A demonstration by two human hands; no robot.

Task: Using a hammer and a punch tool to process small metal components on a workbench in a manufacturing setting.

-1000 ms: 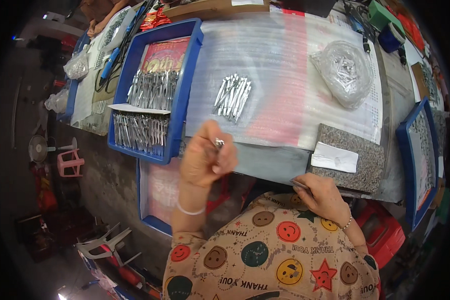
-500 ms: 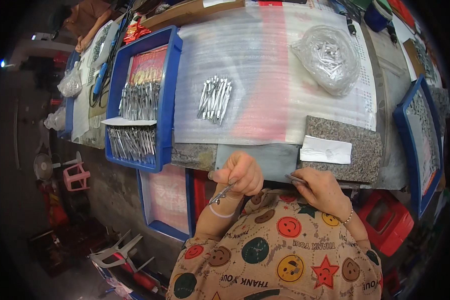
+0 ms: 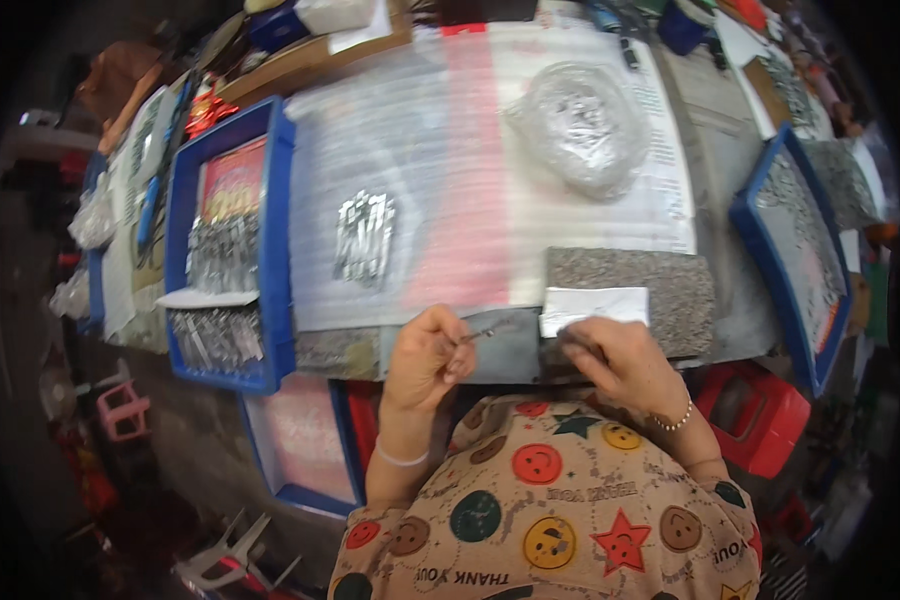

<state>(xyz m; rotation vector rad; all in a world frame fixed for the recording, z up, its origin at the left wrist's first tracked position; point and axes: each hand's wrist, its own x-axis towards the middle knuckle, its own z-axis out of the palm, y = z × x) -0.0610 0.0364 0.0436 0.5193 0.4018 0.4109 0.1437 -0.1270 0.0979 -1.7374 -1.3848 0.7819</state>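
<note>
My left hand (image 3: 428, 356) pinches a small thin metal piece (image 3: 482, 333) at the near edge of the table, its tip pointing right. My right hand (image 3: 615, 362) is closed on a thin dark tool (image 3: 572, 343) beside a white paper slip (image 3: 593, 305) that lies on a speckled grey block (image 3: 660, 285). A loose heap of similar metal pieces (image 3: 364, 236) lies on the white foam sheet (image 3: 450, 180) farther out. A blue tray (image 3: 276, 240) to the left holds rows of such pieces.
A clear plastic bag of metal parts (image 3: 582, 125) sits at the far right of the sheet. Another blue tray (image 3: 765, 270) stands at the right edge. A third blue tray (image 3: 270, 470) is below the table on the left, a red stool (image 3: 755, 420) on the right.
My left hand has come back from the heap toward my body with a metal piece, and now holds it close to my right hand at the table's near edge.
</note>
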